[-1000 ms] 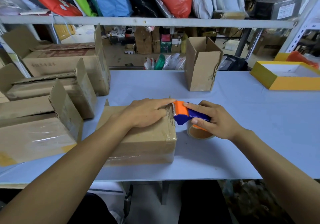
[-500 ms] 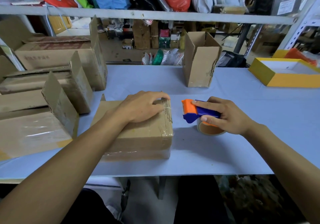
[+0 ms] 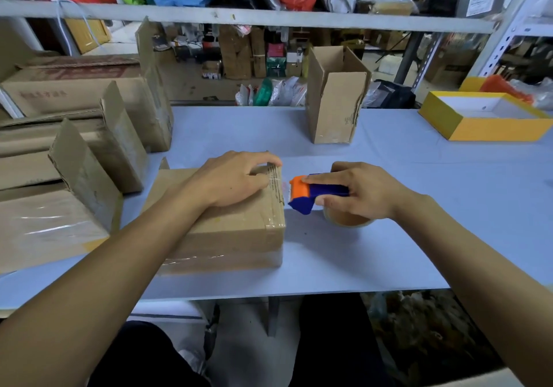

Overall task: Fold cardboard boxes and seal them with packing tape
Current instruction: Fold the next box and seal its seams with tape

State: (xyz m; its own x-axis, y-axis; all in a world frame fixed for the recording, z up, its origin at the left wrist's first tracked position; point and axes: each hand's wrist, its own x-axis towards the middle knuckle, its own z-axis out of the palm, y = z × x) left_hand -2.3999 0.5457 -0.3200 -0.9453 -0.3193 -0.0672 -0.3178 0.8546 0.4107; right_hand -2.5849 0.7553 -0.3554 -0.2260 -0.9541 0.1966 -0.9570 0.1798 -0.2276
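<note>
Blue table [image 3: 419, 195]: left hand [image 3: 230, 178] flat on taped box [image 3: 233, 225], right hand [image 3: 363, 190] fingers gripping tape dispenser [image 3: 311, 192]; upright open carton [image 3: 333, 99] behind

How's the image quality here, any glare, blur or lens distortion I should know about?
Head view: wide-angle bending curves the shelf rail and table edge; glare streaks the taped box at left; the left hand, right hand and tape dispenser look sharp; shelf clutter behind is dim.
</note>
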